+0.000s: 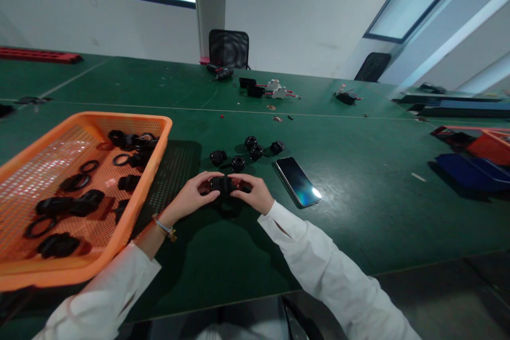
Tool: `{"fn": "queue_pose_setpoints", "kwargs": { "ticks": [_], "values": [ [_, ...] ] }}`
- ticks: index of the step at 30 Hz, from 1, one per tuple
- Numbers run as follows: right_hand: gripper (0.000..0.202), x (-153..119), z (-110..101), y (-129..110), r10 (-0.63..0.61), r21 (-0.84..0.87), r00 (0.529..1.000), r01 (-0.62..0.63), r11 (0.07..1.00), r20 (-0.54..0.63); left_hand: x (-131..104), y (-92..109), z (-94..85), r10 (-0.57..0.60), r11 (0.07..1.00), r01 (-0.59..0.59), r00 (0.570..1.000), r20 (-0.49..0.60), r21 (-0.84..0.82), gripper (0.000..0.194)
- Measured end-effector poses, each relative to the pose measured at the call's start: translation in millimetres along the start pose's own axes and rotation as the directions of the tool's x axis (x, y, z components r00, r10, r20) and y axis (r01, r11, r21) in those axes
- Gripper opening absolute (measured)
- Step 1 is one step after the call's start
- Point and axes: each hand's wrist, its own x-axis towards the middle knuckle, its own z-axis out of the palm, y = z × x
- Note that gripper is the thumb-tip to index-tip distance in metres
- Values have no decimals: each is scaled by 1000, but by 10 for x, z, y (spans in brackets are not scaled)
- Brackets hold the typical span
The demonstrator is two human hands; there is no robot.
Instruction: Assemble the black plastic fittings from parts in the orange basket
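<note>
My left hand (195, 193) and my right hand (255, 193) face each other above the near part of the green table, thumbs and fingers closed on the two ends of one black cable gland (222, 185). Its middle shows between my fingertips; the ends are partly covered. Just beyond it lie several loose black cable glands (238, 163), grouped on the tabletop. To my left, an orange perforated basket (169, 127) contains more black glands (129, 183) and black rings (40, 227).
Right of my hands lies a smartphone (298, 182). Farther back are a power drill (223, 73) and white parts with red wires (278, 89). A blue bin (474, 171) and an orange-red bin (494, 146) stand at the right. A black chair (229, 49) is behind the table (358, 212).
</note>
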Motion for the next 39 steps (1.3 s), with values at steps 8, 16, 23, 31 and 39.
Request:
{"fn": "queue_pose_setpoints", "kwargs": {
  "ticks": [8,16,23,31,39],
  "values": [
    [37,2,-1,-3,9,-34,1000,-9,999,-1,2,-5,0,-7,1000,8,1000,-9,17,37],
    [38,0,-12,-10,-4,-51,1000,5,999,11,2,-26,0,8,1000,-8,1000,-9,18,37],
    [37,7,-28,-16,-60,-43,998,61,997,24,-2,-35,2,1,1000,-1,1000,-1,25,38],
    [35,-3,-9,-63,-70,-44,998,69,997,-9,2,-33,-1,-14,1000,14,1000,15,-6,38],
    [32,-2,-9,-34,-65,-44,998,64,997,-8,0,-14,-6,-18,1000,18,1000,12,13,37]
  ]
}}
